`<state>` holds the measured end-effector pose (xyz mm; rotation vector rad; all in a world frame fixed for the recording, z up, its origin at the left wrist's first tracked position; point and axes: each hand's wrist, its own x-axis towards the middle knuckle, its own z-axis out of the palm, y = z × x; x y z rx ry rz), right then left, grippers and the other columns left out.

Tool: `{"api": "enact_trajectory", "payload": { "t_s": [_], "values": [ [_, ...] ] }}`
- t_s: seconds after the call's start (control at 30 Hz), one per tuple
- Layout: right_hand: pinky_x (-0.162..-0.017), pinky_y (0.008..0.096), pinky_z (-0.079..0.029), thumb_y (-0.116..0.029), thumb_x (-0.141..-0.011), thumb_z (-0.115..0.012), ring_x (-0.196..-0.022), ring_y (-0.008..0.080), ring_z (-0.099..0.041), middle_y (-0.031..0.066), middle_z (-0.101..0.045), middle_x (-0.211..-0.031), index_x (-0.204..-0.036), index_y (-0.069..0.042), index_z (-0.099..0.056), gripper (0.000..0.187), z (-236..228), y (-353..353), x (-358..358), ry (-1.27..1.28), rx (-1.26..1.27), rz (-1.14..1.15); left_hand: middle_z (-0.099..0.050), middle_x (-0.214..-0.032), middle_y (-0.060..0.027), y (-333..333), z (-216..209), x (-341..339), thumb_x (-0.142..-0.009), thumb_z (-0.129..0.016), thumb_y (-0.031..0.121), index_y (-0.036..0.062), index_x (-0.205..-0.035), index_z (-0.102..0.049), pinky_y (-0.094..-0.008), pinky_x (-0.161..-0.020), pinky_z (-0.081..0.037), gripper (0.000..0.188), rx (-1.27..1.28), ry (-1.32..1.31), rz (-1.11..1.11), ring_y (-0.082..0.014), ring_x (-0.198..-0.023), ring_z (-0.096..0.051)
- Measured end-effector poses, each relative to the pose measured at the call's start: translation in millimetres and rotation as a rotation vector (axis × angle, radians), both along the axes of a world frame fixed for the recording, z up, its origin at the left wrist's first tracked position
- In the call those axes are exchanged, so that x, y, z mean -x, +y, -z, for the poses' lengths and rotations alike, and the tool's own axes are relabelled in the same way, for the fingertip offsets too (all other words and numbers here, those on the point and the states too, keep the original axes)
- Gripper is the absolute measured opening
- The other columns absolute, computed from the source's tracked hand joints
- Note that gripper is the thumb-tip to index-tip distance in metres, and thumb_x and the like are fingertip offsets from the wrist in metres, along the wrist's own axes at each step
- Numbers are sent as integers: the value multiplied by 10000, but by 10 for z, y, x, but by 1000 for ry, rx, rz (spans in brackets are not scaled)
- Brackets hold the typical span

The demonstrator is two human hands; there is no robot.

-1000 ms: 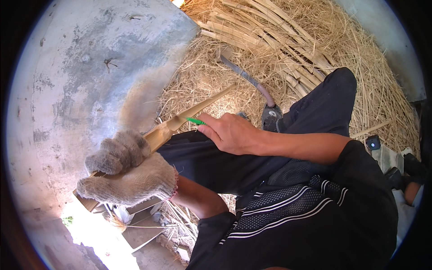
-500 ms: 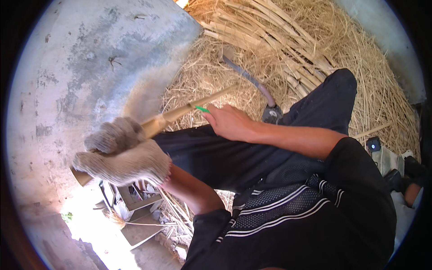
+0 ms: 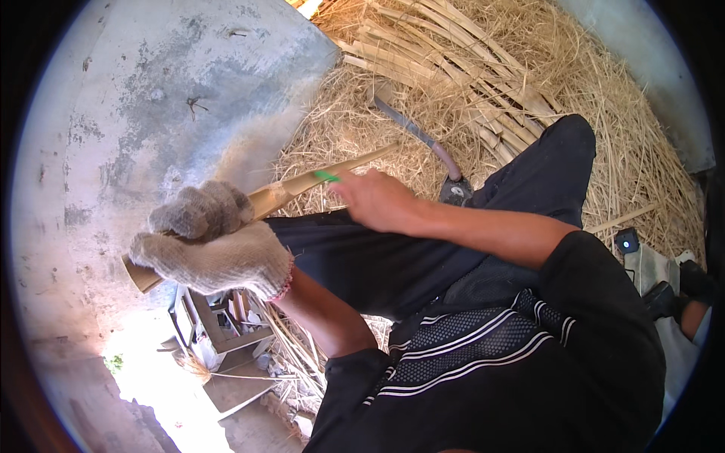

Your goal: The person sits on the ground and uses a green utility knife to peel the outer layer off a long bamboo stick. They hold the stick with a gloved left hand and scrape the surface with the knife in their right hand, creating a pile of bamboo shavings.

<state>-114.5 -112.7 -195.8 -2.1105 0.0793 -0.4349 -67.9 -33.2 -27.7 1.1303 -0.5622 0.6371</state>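
- Along your left runs a wide slab of grey concrete floor [image 3: 151, 98], rough, blotched and mostly bare; it is the widest open ground beside your hands, and its edge meets the straw near the middle of the view.
- Your left hand [image 3: 208, 245], in a coarse knitted grey work glove with a reddish cuff, is clenched around the lower end of a bamboo strip [image 3: 317, 181].
- The bamboo strip is long, flat and pale tan. It slants up and to the right from the glove, over the seam where concrete meets straw, with its butt end poking out below your fist.
- Below the gloved hand, in glaring sunlight, lie a small box-like frame [image 3: 215, 325] and loose scraps, too washed out to tell apart.
- Your bare right hand [image 3: 374, 200] lies on the strip's upper half, closed on a small green-handled tool [image 3: 327, 176] pressed against the bamboo; its working end is hidden.
- Your lap, in dark trousers [image 3: 423, 257], fills the space under both hands.
- Behind the right hand a curved grey blade [image 3: 411, 128] rests on the straw.
- A deep bed of dry yellow straw [image 3: 604, 136] covers the right side, with a stack of split bamboo slats [image 3: 453, 53] lying on it at the top.
- At the far right edge sits a small dark device [image 3: 627, 241] showing a blue dot.
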Motion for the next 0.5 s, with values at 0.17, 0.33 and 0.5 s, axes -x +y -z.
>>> {"api": "enact_trajectory", "payload": {
  "t_s": [0.17,0.33,0.5],
  "values": [
    [-724,524,-533,-355,-1022,-384,-800,446,-651,289,-635,-828,-1059,27,-585,433,788,-468,-173,480,-23,8,-233,-464,54,-74,22,9,-964,-503,521,179,-533,-305,-258,-347,-168,585,17,8,185,-84,-352,-216],
    [-727,507,-531,-309,-1009,-410,-792,443,-648,284,-636,-830,-1013,8,-610,375,209,-141,-85,233,-64,15,-185,-463,61,-16,-6,61,-961,-462,531,203,-516,-244,-240,-342,-159,594,34,30,65,-67,-376,-171],
    [-757,481,-541,-160,-900,-494,-877,397,-662,204,-679,-952,-999,-11,-664,247,1269,-655,-210,651,237,-84,-193,-451,58,-45,4,104,-955,-467,551,201,-514,-246,-240,-319,-181,605,-45,-20,137,-68,-363,-189]
  ]
}}
